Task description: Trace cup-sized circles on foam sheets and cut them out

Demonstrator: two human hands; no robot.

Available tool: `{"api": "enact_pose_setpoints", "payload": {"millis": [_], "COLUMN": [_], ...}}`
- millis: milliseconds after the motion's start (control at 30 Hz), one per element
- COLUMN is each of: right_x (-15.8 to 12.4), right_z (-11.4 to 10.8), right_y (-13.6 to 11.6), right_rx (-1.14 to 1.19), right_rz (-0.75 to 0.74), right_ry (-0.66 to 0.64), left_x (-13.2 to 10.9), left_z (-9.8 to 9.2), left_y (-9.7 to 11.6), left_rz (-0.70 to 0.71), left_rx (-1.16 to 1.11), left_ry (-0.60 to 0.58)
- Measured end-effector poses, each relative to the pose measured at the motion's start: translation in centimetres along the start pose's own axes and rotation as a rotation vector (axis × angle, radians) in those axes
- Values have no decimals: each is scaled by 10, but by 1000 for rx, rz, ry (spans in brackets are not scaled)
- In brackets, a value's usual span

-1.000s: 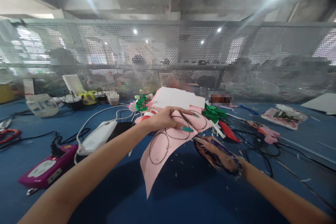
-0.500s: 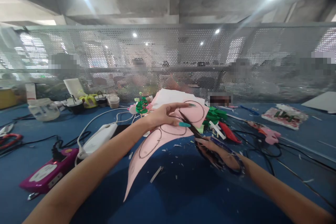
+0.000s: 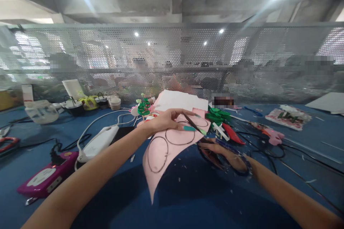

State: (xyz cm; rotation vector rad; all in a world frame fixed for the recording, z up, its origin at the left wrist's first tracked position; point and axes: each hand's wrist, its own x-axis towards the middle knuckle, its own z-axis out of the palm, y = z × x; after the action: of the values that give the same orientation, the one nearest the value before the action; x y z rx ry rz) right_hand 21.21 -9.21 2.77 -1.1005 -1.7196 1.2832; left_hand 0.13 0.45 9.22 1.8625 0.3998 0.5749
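A pink paper sheet (image 3: 158,154) with several dark ovals drawn on it hangs over the table's middle, its near corner curling down. My left hand (image 3: 172,120) grips the sheet from above, thumb on top and fingers reaching along its far part. In my right hand (image 3: 224,154) is a pair of scissors (image 3: 195,124) with dark blades and blue handles looped round the fingers. The blades lie across the right part of the sheet, close to my left fingertips. Part of the sheet is hidden under my left hand.
White paper (image 3: 182,101) lies behind the sheet. To the left are a magenta power strip (image 3: 51,177), a white adapter (image 3: 100,142) and cables. Green paper pieces (image 3: 219,115), a red piece (image 3: 232,134) and a pink glue gun (image 3: 274,136) lie rightward. Scraps dot the blue table (image 3: 193,193).
The sheet's near end has swung rightward and turned, showing its left oval more fully. The scissor blades now lie over the sheet's upper right, looking closer together. My left hand stays nearly in place.
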Motion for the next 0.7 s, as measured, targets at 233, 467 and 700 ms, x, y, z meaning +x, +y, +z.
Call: {"api": "enact_pose_setpoints", "payload": {"millis": [233,467,700], "right_x": [2,-2,-4], "right_z": [-1,-3,-3], "right_y": [-6,3,7], "right_rx": [-41,91,79], "right_rz": [2,-23,-33], "right_ry": [-105,-79,-14], "left_x": [3,4,5], "left_z": [11,19,19], "left_y": [1,-9,-10], "left_rz": [-29,-49,-92], "left_rx": [104,-26,-23], "left_ry": [-5,40,48]}}
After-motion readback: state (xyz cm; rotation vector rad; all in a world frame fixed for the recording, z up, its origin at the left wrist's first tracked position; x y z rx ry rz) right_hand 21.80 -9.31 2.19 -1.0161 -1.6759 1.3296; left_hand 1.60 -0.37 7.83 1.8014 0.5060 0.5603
